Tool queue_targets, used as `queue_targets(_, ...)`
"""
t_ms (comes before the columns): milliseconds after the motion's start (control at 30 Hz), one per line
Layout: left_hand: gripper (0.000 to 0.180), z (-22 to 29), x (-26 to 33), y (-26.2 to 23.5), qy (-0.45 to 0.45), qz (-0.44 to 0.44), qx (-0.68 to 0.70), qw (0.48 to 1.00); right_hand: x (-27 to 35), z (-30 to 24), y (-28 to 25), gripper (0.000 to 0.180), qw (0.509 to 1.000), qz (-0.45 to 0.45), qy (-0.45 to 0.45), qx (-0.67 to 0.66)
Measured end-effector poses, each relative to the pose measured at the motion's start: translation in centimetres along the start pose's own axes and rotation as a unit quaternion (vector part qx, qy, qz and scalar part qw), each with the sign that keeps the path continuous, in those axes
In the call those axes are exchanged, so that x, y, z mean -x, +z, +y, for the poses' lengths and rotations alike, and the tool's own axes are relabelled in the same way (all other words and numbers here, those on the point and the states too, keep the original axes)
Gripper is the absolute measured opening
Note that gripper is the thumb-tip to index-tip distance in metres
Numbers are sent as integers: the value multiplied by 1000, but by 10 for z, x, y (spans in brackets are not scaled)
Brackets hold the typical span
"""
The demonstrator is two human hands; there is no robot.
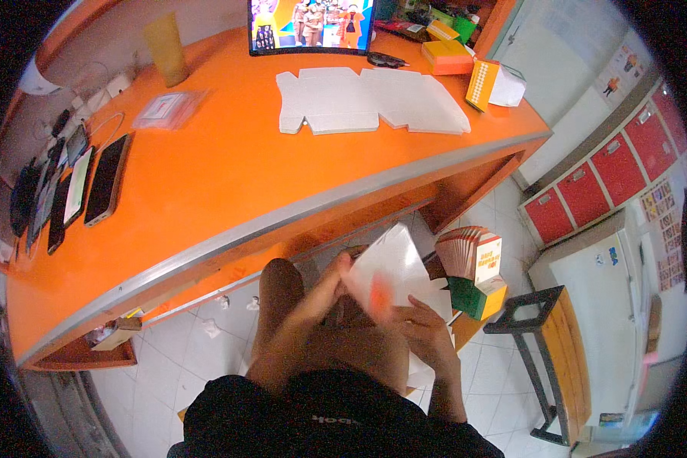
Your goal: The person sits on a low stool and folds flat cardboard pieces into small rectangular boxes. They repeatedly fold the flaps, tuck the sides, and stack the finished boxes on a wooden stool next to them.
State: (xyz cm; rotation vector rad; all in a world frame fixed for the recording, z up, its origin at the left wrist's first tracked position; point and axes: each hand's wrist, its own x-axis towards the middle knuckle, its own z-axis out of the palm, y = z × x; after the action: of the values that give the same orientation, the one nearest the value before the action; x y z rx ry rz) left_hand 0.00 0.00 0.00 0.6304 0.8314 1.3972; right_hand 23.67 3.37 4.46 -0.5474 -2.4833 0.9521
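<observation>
Above my lap I hold a white, glossy folding carton [401,256], tilted, with a blurred orange-red patch near its lower corner. My left hand [334,284] grips its left edge, some fingers hidden behind it. At the lower right edge, my right hand [427,332] has its fingers bent against the carton. Beyond them on the orange desk lie flat, unfolded white carton blanks [328,103] with cut tabs. To the right of my hands stand a row of upright folded cartons [466,253] and a green and yellow carton [477,298].
Yellow and white cartons [498,85] and an orange carton [446,59] sit at the desk's right end. A screen [311,27] stands at the back. Several phones [107,179] lie on the left, near a clear plastic packet [168,109]. A black-framed stool [553,343] is at the right.
</observation>
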Motion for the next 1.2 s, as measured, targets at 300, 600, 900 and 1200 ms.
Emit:
queue_targets(300,58,4,9,33,292,-137,-501,803,-27,7,3,27,954,212,160,-136)
queue_targets(600,35,-16,14,66,415,139,-447,780,-51,-21,48,10,906,374,196,-30)
queue_targets(900,18,-7,19,67,263,159,-384,871,-45,-16,49,14,913,372,155,-68)
queue_targets(1200,18,-3,13,57,235,36,-198,951,-41,-16,49,18,885,426,165,-90)
